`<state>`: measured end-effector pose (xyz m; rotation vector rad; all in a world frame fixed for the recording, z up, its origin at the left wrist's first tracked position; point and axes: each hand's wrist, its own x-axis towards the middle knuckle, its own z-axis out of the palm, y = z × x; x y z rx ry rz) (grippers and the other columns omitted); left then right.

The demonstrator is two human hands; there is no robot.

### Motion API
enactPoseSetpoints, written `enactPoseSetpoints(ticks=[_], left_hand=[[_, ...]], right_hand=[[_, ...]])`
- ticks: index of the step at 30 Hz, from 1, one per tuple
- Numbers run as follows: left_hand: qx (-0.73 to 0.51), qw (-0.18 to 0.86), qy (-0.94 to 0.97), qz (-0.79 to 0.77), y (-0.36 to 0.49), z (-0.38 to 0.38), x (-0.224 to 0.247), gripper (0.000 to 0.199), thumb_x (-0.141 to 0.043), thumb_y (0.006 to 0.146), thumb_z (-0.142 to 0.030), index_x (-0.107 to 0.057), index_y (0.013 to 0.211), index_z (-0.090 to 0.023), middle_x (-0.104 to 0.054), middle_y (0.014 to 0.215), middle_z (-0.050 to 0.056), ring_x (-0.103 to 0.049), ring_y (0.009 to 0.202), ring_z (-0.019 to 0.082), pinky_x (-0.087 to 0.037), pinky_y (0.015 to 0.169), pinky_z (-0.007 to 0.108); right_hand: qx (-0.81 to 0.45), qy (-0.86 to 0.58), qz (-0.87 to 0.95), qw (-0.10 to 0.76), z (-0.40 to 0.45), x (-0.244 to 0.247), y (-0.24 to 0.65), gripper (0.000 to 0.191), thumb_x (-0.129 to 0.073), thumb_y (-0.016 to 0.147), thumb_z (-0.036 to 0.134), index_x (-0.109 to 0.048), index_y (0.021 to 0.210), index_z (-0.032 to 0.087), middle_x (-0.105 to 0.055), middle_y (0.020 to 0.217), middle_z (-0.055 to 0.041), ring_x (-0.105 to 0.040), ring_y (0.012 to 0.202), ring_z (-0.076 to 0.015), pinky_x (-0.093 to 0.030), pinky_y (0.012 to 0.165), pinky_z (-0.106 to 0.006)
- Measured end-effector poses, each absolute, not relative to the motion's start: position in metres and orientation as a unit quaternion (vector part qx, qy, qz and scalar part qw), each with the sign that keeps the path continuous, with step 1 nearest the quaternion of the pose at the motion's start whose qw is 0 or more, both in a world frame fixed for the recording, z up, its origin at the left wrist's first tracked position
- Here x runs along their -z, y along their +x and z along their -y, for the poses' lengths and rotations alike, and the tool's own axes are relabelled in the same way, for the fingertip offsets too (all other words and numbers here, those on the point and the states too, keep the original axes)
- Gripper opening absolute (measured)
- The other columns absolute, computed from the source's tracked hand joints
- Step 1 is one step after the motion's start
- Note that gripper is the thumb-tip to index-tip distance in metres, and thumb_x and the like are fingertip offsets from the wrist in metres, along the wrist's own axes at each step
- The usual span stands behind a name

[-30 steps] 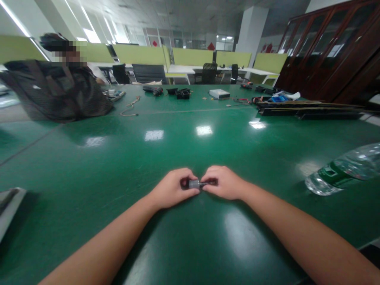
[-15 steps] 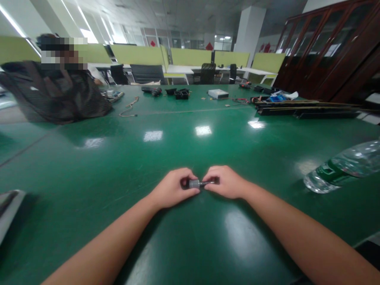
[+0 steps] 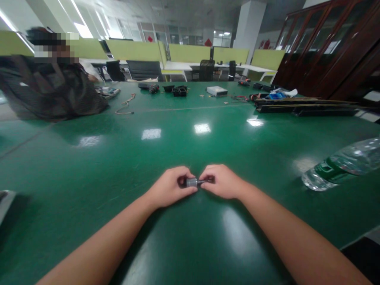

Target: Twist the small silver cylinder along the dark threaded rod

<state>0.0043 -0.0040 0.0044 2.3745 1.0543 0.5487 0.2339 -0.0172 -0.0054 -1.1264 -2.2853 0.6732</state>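
Note:
Near the middle of the green table (image 3: 184, 146), a small dark cylindrical object with a grey band (image 3: 191, 182) lies crosswise between my two hands. My left hand (image 3: 172, 187) is closed around its thicker left end, thumb below and fingers above. With thumb and fingertips, my right hand (image 3: 221, 181) pinches the thin dark right part of it. The fingertips of both hands are close together. What exactly the object is cannot be made out.
A clear bottle with a green label (image 3: 335, 170) lies at the right. A large dark bag (image 3: 56, 89) stands at the far left, a person behind it. A white box (image 3: 216, 91), black parts (image 3: 179, 91) and dark strips (image 3: 305, 107) lie along the far side.
The view has shifted slightly. Both hands keep hold of the small object, and my right hand sits a little closer to my left.

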Motion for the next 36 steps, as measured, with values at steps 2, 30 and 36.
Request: enactPoseSetpoints(ticks=[2, 30, 36], left_hand=[[-0.201, 0.24, 0.869, -0.383, 0.004, 0.004, -0.005, 0.021, -0.071, 0.082, -0.037, -0.066, 0.089, -0.018, -0.06, 0.078, 0.0, -0.054, 0.07, 0.015, -0.04, 0.064, 0.025], [-0.196, 0.254, 0.864, -0.387, 0.004, 0.005, -0.006, 0.021, -0.072, 0.081, -0.037, -0.066, 0.09, -0.019, -0.062, 0.081, 0.0, -0.056, 0.071, 0.015, -0.042, 0.065, 0.025], [-0.199, 0.257, 0.862, -0.388, 0.004, 0.005, -0.006, 0.021, -0.071, 0.081, -0.037, -0.068, 0.091, -0.019, -0.063, 0.081, 0.0, -0.057, 0.072, 0.015, -0.043, 0.065, 0.025]], right_hand=[[-0.251, -0.404, 0.842, 0.252, 0.016, 0.005, 0.236, 0.01, -0.07, 0.082, 0.019, -0.075, 0.091, 0.018, -0.069, 0.086, -0.0032, -0.061, 0.078, -0.014, -0.045, 0.071, -0.025], [-0.251, -0.406, 0.846, 0.237, 0.016, 0.004, 0.252, 0.011, -0.07, 0.081, 0.019, -0.075, 0.09, 0.018, -0.068, 0.083, -0.0028, -0.06, 0.075, -0.0134, -0.044, 0.069, -0.025], [-0.266, -0.414, 0.839, 0.234, 0.016, 0.0, 0.254, 0.012, -0.07, 0.08, 0.018, -0.075, 0.091, 0.017, -0.068, 0.082, -0.0029, -0.06, 0.073, -0.0129, -0.046, 0.068, -0.025]])
